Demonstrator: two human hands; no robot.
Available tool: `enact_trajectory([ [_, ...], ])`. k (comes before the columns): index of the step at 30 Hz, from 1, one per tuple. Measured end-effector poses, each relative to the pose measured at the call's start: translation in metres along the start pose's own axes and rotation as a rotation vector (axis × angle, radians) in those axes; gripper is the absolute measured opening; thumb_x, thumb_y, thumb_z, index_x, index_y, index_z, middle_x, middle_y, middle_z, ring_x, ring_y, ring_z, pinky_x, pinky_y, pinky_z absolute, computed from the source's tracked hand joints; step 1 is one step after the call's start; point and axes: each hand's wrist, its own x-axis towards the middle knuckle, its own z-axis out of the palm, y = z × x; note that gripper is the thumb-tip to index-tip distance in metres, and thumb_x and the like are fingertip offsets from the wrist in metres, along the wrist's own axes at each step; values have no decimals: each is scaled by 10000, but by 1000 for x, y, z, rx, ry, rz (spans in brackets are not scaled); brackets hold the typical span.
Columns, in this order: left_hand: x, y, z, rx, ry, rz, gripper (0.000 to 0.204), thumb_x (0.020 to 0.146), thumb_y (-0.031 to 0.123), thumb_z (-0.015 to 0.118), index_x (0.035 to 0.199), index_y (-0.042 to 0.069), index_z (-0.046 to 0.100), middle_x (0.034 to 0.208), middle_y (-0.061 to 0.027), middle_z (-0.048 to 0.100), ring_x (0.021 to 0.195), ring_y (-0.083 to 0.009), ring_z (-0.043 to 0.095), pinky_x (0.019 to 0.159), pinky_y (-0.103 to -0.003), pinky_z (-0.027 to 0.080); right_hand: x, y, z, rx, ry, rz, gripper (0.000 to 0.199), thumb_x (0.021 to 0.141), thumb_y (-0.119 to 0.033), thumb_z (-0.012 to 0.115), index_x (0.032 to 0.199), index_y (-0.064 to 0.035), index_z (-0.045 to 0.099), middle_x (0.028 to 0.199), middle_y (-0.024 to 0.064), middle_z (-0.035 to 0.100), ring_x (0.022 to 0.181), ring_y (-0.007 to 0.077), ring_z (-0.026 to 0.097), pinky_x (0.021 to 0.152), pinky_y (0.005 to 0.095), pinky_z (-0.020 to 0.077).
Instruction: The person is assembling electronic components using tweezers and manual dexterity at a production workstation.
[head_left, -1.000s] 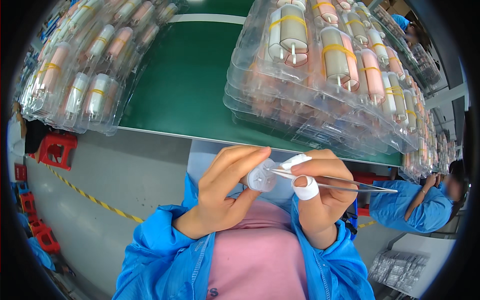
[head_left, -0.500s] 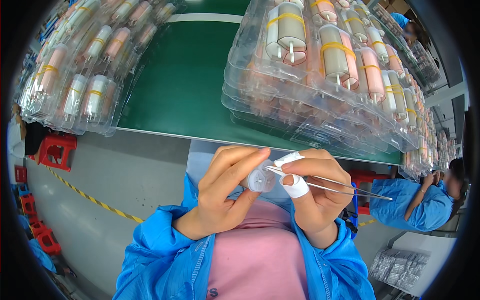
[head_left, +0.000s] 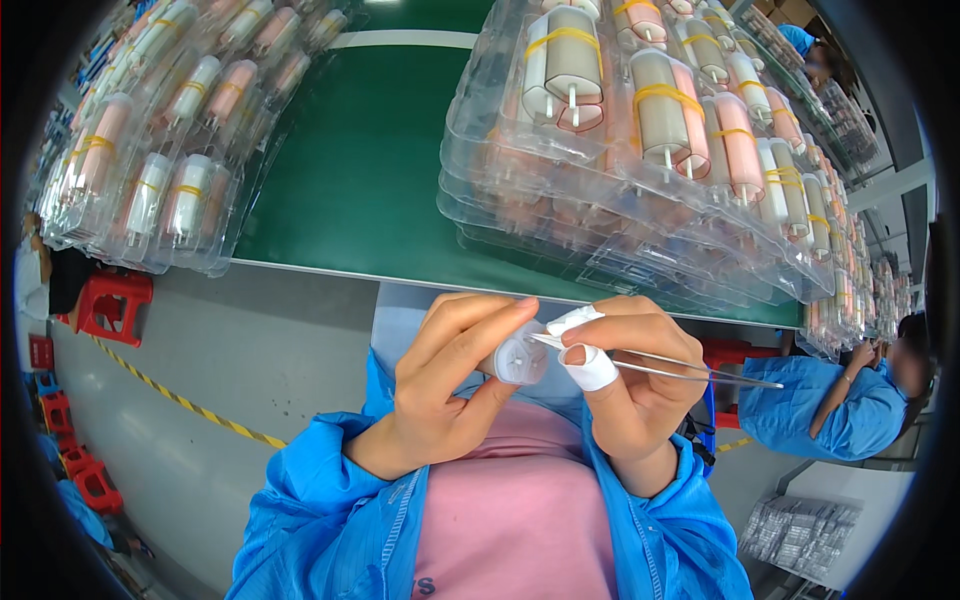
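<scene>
My left hand (head_left: 450, 365) is closed around a short tube-like part (head_left: 521, 361) with a translucent end that faces right. My right hand (head_left: 640, 375) pinches a pair of metal tweezers (head_left: 690, 371), whose tips reach the translucent end of the part. White tape wraps the thumb and a finger of my right hand. Whether the tips grip anything inside the part is too small to tell. Both hands are held in front of my body, just off the near edge of the green table (head_left: 350, 180).
Stacked clear plastic trays (head_left: 560, 190) with banded grey, pink and white cylinders stand on the right of the table. More such trays (head_left: 150, 190) are on the left. A red stool (head_left: 115, 300) stands on the floor at left. A person in blue (head_left: 830, 400) sits at right.
The tweezers' two arms have drawn closer together at their rear end. My hands and the held part stay almost in the same place.
</scene>
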Motion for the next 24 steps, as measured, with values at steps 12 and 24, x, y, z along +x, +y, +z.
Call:
enact_trajectory([
  [12,2,1,-2,1,1,-8,517,683,-100,678,1184,-40,564,1092,-162,553,929,-239,548,699,-272,489,5,-2,-1,-77,-33,-49,146,691,9,693,835,-1,680,783,127,665,685,213,661,601,268,517],
  [24,2,1,-2,2,8,-2,514,683,-84,681,1181,-44,563,1089,-165,561,935,-253,553,757,-296,471,4,0,-1,-25,-20,-44,149,693,18,688,841,8,678,781,129,668,687,210,667,605,260,523],
])
